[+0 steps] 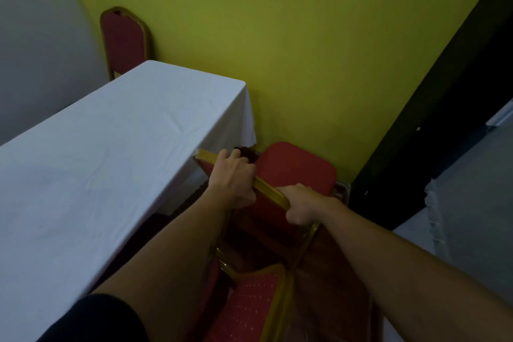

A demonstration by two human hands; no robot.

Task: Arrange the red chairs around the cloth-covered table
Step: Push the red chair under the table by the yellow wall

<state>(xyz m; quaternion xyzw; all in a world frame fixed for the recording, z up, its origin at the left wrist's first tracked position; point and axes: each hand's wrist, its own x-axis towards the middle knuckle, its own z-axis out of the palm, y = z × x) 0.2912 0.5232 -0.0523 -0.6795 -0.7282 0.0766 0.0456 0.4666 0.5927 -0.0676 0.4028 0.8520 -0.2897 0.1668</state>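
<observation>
Red upholstery and a gold metal frame: that's the chair [294,172] sitting at lower centre of the frame, right beside the near corner of the cloth-covered table [97,153]. Its top back rail is gripped by both hands. The left hand [236,178] is curled around the upper end of the rail, fingers wrapped over it, and the right hand [301,207] is clenched in a fist on the lower end. The chair's seat is turned toward the yellow-green wall [305,50].

A second red chair [123,41] is tucked in at the far end of the table, upper left, only its back showing above the white cloth. A third one [249,305], with a dotted pattern, is seen at bottom centre, between the two forearms. A black sleeve [94,319] is seen at lower left.
</observation>
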